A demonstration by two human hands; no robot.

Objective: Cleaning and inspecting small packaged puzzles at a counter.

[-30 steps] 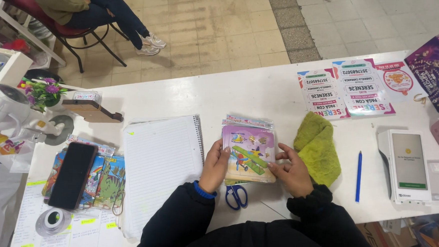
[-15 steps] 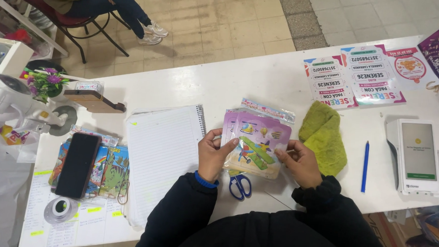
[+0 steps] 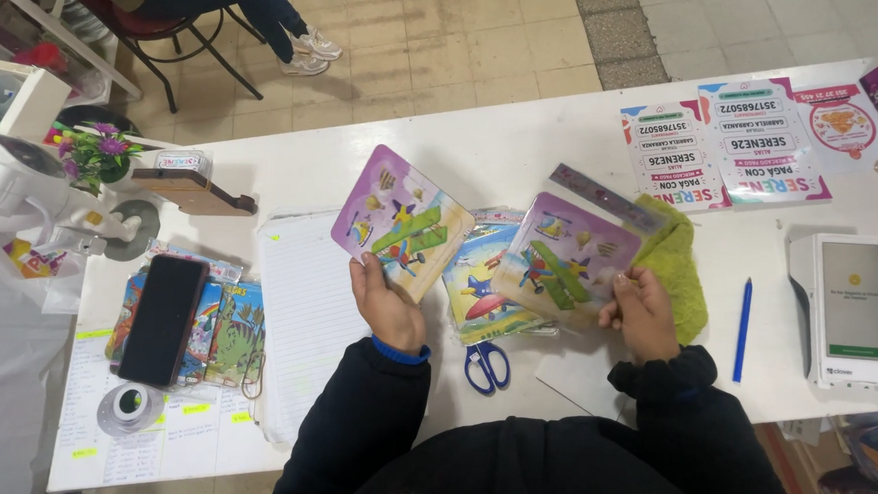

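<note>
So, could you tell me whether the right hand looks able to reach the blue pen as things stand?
Probably yes, once freed. The right hand holds a purple puzzle card; the pen lies just to its right on bare white table, nothing between them. The green cloth sits beside the path, not across it.

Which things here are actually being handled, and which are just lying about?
In hand: left hand holds one purple puzzle board; right hand holds another purple board; stack of boards beneath.

Lying about: scissors, blue pen, phone, green cloth, notebook.
</note>
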